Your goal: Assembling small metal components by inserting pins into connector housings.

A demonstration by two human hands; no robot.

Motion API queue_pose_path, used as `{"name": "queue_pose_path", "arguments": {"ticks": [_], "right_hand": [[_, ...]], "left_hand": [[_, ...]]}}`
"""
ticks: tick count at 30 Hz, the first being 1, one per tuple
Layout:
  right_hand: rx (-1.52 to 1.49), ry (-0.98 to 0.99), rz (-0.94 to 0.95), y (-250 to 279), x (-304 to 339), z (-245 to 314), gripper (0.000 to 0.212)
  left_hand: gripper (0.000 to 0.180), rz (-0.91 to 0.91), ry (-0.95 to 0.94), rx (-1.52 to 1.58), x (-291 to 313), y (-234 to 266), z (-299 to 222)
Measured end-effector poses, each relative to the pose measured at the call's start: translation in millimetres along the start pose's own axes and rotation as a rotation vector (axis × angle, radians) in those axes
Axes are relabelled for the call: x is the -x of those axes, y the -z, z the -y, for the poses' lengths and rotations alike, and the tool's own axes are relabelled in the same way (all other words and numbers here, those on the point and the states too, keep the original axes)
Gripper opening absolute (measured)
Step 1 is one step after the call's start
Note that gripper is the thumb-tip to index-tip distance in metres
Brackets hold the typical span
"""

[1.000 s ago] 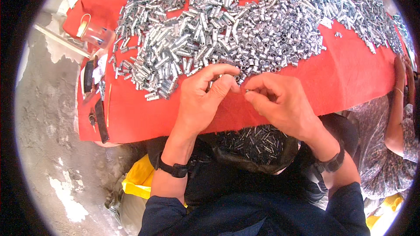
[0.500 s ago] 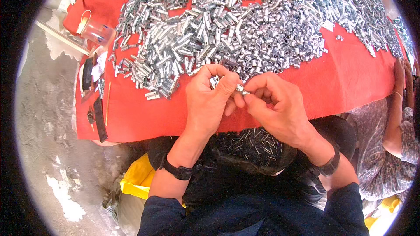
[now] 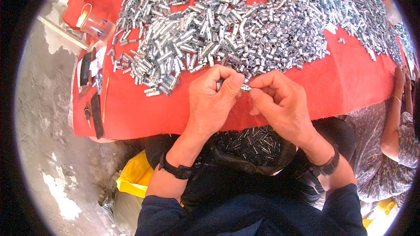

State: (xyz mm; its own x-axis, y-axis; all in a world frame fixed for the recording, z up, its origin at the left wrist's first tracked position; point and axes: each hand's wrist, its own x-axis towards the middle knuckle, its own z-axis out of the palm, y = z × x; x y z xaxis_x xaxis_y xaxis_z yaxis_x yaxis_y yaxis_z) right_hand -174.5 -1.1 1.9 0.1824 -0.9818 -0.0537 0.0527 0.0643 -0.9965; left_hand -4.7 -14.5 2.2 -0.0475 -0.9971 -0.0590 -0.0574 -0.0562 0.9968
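Both hands meet over the front of the red cloth (image 3: 350, 74). My left hand (image 3: 212, 100) is closed around a small silver metal tube (image 3: 245, 88), whose end sticks out past the thumb. At that end the thumb and forefinger of my right hand (image 3: 282, 105) are pinched; whether a smaller part sits between them is too small to tell. Just beyond my fingers lie a heap of short silver metal rings (image 3: 280, 35) and a heap of longer silver tubes (image 3: 170, 39). On my lap rests a dark pouch-like container (image 3: 271, 166) with many thin metal pins (image 3: 249, 144).
At the cloth's left edge are a clear plastic cup (image 3: 97, 26), a black flat bar (image 3: 97, 116), a thin pointed tool (image 3: 87, 114) and a thin stick (image 3: 106, 98). Another person's arm (image 3: 391, 126) is at the right edge. A yellow bag (image 3: 135, 175) lies below left.
My hands stay together at nearly the same spot, with the right fingers slightly shifted at the tube's end. The view has tilted a little; the heaps look unchanged.
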Motion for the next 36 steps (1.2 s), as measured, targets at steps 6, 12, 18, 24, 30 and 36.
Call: {"name": "queue_pose_path", "arguments": {"ticks": [6, 12, 18, 24, 30, 36], "right_hand": [[-0.057, -0.055, 0.061, 4.7, 1.7, 4.7, 0.009], [0.037, -0.138, 0.297, 28.0, 1.5, 8.5, 0.014], [0.408, 0.066, 0.528, 55.4, -8.2, 19.0, 0.018], [0.832, 0.467, -0.029, 56.0, -18.7, -9.2, 0.016], [1.157, 0.356, -0.11, 36.9, -15.7, -8.3, 0.015], [1.29, 0.36, -0.052, 39.8, -15.3, -3.6, 0.012]], "left_hand": [[0.023, 0.036, -0.044, -0.057, 3.1, 2.1, 1.7], [0.025, 0.322, 0.12, 0.197, 5.6, 6.1, 0.3], [0.028, 0.499, 0.032, -0.257, 10.2, 7.7, -14.3], [0.025, 0.429, -0.117, -0.578, 5.4, 13.4, -21.2], [0.029, 0.331, -0.012, -0.624, -0.2, 19.3, -25.6], [0.033, 0.312, -0.125, -0.568, -2.2, 24.8, -14.4]]}}
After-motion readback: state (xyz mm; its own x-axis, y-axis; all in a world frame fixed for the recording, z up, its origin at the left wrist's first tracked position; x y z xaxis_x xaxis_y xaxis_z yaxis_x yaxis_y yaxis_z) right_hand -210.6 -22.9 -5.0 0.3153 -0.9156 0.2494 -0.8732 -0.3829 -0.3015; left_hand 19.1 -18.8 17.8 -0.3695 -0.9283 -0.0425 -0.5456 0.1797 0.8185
